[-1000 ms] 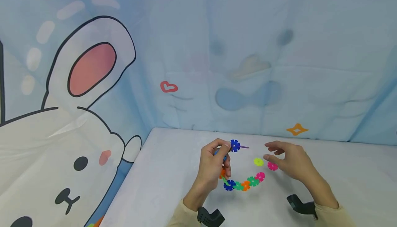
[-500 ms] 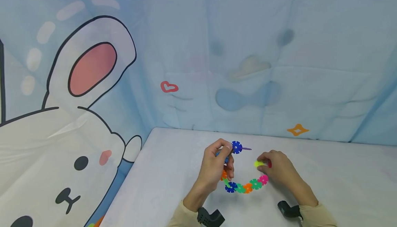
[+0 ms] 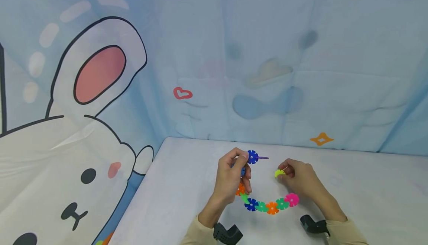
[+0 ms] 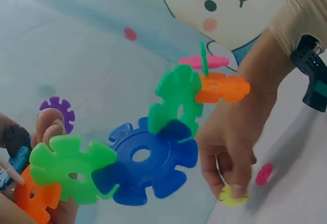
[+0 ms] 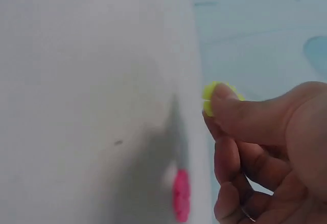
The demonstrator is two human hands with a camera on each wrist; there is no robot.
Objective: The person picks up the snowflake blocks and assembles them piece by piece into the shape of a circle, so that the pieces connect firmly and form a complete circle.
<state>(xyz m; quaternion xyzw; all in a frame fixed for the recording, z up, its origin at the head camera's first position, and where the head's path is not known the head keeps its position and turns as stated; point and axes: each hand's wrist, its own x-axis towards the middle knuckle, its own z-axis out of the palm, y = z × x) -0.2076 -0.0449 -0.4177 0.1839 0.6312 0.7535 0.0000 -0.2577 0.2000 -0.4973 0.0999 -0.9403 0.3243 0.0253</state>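
My left hand (image 3: 230,176) pinches a chain of interlocking snowflake discs near its upper end, where a dark blue disc (image 3: 252,157) and a purple disc seen edge-on (image 3: 263,158) stick out. The rest of the chain hangs below and curves right through orange, green and dark blue discs to a pink disc (image 3: 292,199). Between thumb and fingers, my right hand (image 3: 299,178) pinches a yellow snowflake disc (image 3: 279,173), also clear in the right wrist view (image 5: 209,99). A gap separates the yellow disc from the chain's purple end.
A loose pink disc (image 4: 264,174) lies on the white table (image 3: 187,185) beneath the right hand; the head view hides it. Behind the table hangs a light blue printed cloth (image 3: 214,51). Wrist cameras (image 3: 228,234) sit on both forearms.
My right hand has come left, past the loose pink disc, and taken hold of the yellow disc. The chain's free pink end has swung right and toward me; the left hand has barely moved.
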